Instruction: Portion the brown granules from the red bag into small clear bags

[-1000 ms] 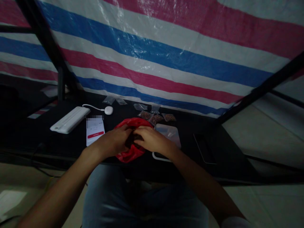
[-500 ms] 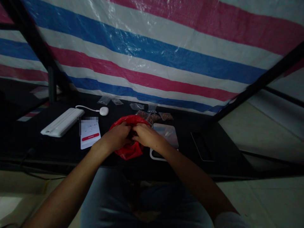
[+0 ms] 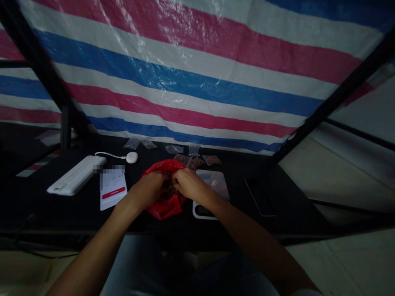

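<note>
A red plastic bag (image 3: 163, 205) lies open on the black table (image 3: 68, 209) right in front of me. My left hand (image 3: 150, 188) and my right hand (image 3: 189, 183) meet over its mouth, fingers curled and pinched together. Something dark and brownish shows between the fingertips, too dim to name. Whether the fingers grip the bag's edge or its contents I cannot make out. A small white scale (image 3: 212, 183) with a clear sheet on it sits just right of the bag, under my right wrist.
Several small clear packets (image 3: 197, 159), some with brown contents, lie behind the bag. A white power strip (image 3: 75, 176), a white round device (image 3: 131, 157) and a white card with a red bar (image 3: 112, 190) sit to the left. A dark phone (image 3: 259, 196) lies right. A striped tarp (image 3: 191, 82) hangs behind.
Both hands stay at the bag's mouth, with the fingers drawn closer together. The view has tilted up a little, so the table sits lower in the picture.
</note>
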Motion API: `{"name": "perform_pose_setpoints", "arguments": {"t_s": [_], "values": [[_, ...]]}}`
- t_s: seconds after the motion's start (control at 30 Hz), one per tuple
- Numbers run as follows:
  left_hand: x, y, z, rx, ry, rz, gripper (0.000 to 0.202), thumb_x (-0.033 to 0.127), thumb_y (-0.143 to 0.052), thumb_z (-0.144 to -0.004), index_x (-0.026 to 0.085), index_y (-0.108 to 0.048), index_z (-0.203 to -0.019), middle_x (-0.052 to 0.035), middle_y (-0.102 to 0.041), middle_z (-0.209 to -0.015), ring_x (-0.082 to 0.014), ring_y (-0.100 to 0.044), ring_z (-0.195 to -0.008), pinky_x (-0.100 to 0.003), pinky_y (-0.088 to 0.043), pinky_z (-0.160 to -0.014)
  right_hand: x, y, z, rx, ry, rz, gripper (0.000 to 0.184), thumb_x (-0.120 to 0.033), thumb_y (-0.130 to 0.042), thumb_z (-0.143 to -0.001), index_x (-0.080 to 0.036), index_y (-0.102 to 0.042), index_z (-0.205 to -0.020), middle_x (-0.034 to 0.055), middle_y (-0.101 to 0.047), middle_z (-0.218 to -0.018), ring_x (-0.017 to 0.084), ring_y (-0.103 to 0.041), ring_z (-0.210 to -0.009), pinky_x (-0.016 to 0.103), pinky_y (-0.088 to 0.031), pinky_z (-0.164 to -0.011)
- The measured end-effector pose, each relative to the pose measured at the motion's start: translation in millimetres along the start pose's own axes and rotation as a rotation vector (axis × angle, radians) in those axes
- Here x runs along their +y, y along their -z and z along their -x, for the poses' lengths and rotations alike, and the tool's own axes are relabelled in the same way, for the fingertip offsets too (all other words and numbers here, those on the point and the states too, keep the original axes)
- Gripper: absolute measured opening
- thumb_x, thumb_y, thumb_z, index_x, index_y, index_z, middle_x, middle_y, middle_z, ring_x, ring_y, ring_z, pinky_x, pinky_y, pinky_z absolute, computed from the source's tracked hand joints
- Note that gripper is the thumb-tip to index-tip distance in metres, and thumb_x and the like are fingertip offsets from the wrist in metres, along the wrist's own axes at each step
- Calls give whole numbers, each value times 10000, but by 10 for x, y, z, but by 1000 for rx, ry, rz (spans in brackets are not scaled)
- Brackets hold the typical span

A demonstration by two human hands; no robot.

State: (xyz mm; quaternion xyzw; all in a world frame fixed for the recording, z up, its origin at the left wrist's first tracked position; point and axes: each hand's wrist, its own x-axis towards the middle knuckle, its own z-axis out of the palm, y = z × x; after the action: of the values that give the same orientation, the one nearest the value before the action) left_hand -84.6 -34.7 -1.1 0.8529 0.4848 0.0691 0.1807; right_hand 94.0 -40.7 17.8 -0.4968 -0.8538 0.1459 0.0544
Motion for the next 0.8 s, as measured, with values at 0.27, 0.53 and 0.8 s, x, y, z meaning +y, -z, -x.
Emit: {"name": "perform_pose_setpoints", "arguments": {"t_s": [0.27, 0.53, 0.8], "values": [[-61, -24, -16, -35, -6, -19, 292, 187, -590, -864, 195, -738, -1116, -126, -762, -1139, -279, -723, -1026, -342, -535, -859, 284, 391, 110, 101, 60, -214, 151, -128, -694, -893, -172, -820, -964, 64, -815, -945, 176, -743, -860, 252, -508, -762], [-117, -67, -34, -15, -28, -7, 273, 197, -569, -869, 228, -761, -1060, -110, -758, -1161, -269, -723, -1024, -335, -540, -879, 776, 869, 622, 40, -73, -104, 172, -106, -707, -856, -171, -836, -948, 52, -823, -918, 208, -757, -824, 270, -521, -727], [-105, -82, -73, -55, -3, -25, 289, 249, -594, -855, 203, -752, -1092, -124, -752, -1214, -284, -711, -1092, -339, -527, -935, 880, 920, 672, -115, -77, 50, 117, -148, -763, -854, -172, -835, -943, 70, -824, -931, 217, -762, -844, 275, -496, -726]]}}
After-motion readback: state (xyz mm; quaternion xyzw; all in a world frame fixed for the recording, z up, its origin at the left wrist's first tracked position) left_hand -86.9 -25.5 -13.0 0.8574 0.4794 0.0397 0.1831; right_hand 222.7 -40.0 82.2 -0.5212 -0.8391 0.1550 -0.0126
